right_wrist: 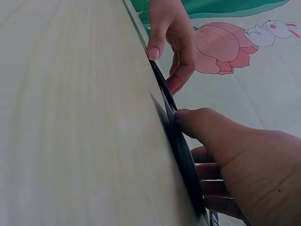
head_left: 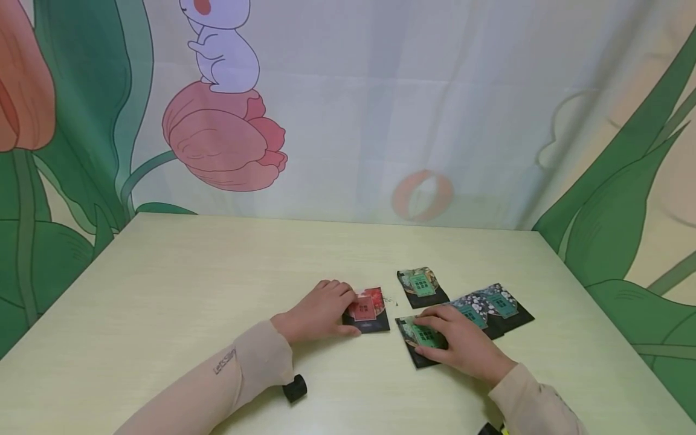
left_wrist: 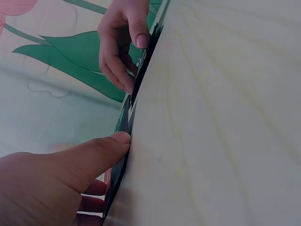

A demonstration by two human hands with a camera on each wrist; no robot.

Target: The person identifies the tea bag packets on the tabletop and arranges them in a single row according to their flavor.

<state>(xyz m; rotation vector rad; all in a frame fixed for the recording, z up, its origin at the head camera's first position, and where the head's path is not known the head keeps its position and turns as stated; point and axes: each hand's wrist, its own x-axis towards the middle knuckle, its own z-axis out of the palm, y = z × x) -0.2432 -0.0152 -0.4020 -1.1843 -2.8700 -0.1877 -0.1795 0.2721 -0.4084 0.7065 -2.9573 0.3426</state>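
My left hand [head_left: 322,309] rests on the left side of a flat square packet [head_left: 373,316] printed red over black. Its thumb touches the near edge, and its fingers lie over the far left part. The right hand [head_left: 462,342] covers much of a green-and-black packet [head_left: 411,345], with thumb and fingertips on the printed face. In the right wrist view, that hand's thumb [right_wrist: 193,121] presses at the dark packet's edge. From the left wrist view, the left thumb [left_wrist: 106,148] lies along the edge of its packet.
Another green-and-black packet [head_left: 423,288] lies farther back. Two overlapping packets with blue panels and white blossoms [head_left: 502,305] lie right of it, partly behind the right hand. A pale wooden table [head_left: 190,278] carries everything; a printed curtain [head_left: 348,121] hangs behind it.
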